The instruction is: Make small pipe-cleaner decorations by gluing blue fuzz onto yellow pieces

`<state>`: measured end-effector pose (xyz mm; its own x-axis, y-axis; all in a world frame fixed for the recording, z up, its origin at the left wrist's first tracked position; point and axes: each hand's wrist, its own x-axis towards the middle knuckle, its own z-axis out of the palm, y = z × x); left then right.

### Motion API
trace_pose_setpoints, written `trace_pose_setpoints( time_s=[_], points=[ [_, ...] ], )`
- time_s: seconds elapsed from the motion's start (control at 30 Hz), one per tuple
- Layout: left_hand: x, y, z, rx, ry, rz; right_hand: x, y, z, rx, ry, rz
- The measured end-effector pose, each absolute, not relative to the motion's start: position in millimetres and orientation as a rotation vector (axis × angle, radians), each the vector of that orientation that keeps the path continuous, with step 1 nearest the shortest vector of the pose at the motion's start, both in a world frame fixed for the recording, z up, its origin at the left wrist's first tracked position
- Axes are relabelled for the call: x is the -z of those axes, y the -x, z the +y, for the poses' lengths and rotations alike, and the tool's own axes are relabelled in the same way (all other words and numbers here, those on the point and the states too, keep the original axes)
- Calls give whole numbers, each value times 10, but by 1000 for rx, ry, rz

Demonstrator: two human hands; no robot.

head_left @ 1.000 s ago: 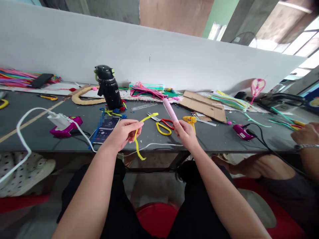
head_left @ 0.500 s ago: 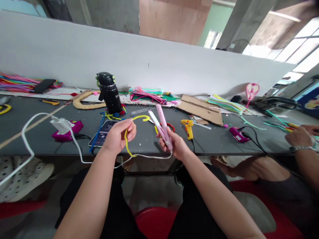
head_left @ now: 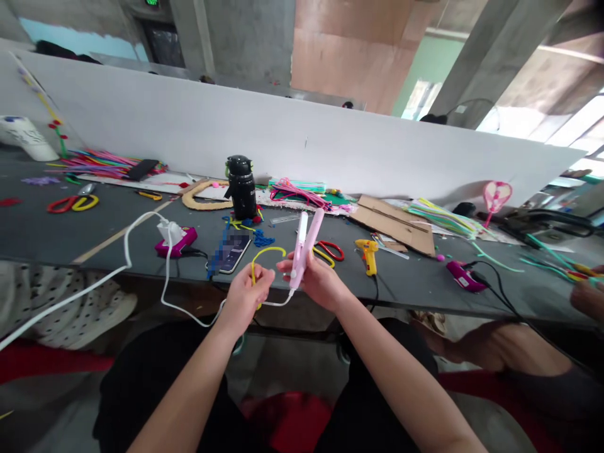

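My right hand grips the lower end of a small pink hair straightener, held upright with its two plates apart; its white cord trails left to a plug on the table. My left hand is closed on a curved yellow pipe cleaner, whose loop rises just left of the straightener. Both hands hover at the near edge of the grey table, close together.
On the table stand a black bottle, a phone, red-yellow scissors, a yellow glue gun, magenta glue guns, cardboard and pipe-cleaner piles. Another person's arm is at the right.
The straightener swung from leaning left to upright and its plates opened. My hands came closer together, and the view shifted so the table scene sits further right.
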<state>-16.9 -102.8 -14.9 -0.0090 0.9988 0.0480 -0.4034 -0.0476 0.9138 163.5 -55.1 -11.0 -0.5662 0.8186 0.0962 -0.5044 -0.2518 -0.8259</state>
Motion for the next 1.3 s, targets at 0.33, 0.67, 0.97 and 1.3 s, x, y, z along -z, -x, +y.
trace_pose_setpoints(
  time_s=[0.33, 0.67, 0.97, 1.3],
  points=[
    [122, 86, -1498, -1562, -1143, 1215, 80, -1233, -954, -1917, 365, -1116],
    [32, 157, -1743, -1616, -1084, 1185, -6, -1232, -1187, -1629, 520, -1239],
    [91, 261, -1694, -1561, -1188, 1372, -64, -1268, -1379, -1384, 661, -1307],
    [242, 1332, -1818, -1607, -1199, 1921, 788, -1712, -1697, -1527, 981, -1253]
  ],
)
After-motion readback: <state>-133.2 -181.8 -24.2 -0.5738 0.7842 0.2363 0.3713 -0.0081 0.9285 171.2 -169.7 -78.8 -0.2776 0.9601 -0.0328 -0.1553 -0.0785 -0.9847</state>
